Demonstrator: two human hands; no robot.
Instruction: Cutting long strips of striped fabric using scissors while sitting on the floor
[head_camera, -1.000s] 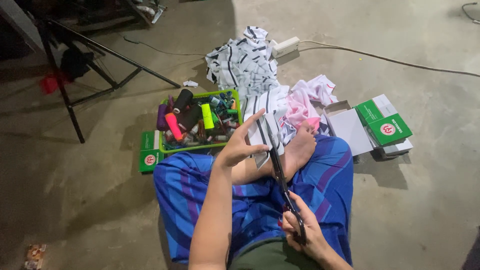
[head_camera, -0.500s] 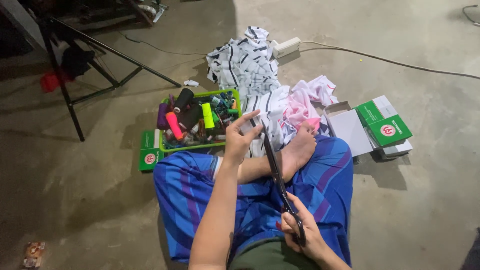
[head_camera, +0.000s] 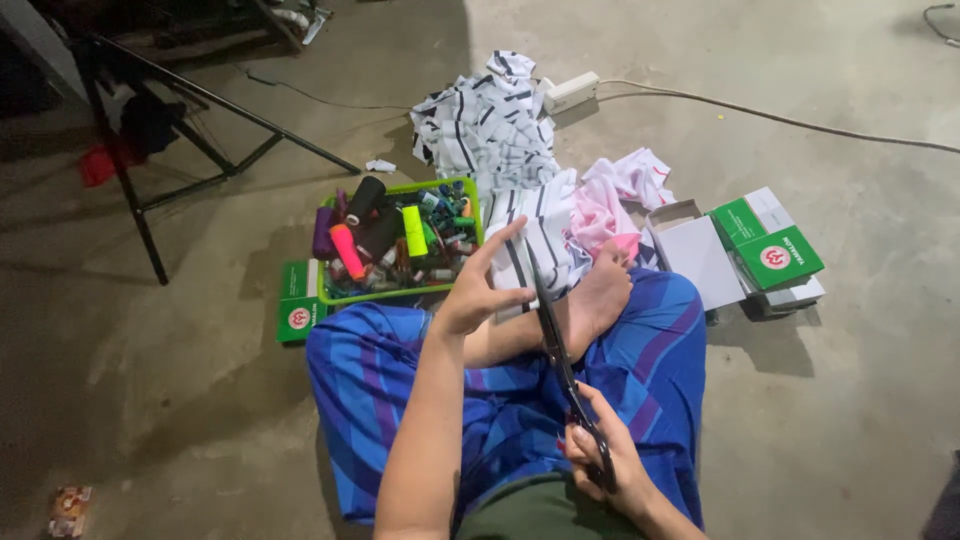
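Person sits cross-legged on the concrete floor (head_camera: 850, 400), blue striped cloth over the lap.

Right hand (head_camera: 600, 465) is wrapped through the handles of long black scissors (head_camera: 555, 340), low by the lap, blades pointing away and up toward the fabric. Blades look nearly together; can't tell if they bite cloth yet.

Left hand (head_camera: 480, 285) is stretched forward, fingers spread wide, pressing or pinching the edge of a white striped fabric piece (head_camera: 540, 235) that lies over the bare foot (head_camera: 600, 295). Thumb side sits just beside the blade tips.

Risks, as I read it:
- Left fingers are right next to the blades; a closing cut with the fabric slack could nip them.
- Foot is directly under the cloth and near the blade line, so a low angle could catch skin.
- Fabric is held at one edge only, so it may fold and cut crooked.

Nearby: green basket (head_camera: 400, 295) of thread spools to the left, more striped scraps (head_camera: 490, 125) ahead, pink cloth (head_camera: 600, 215), green-white boxes (head_camera: 770, 250) to the right.
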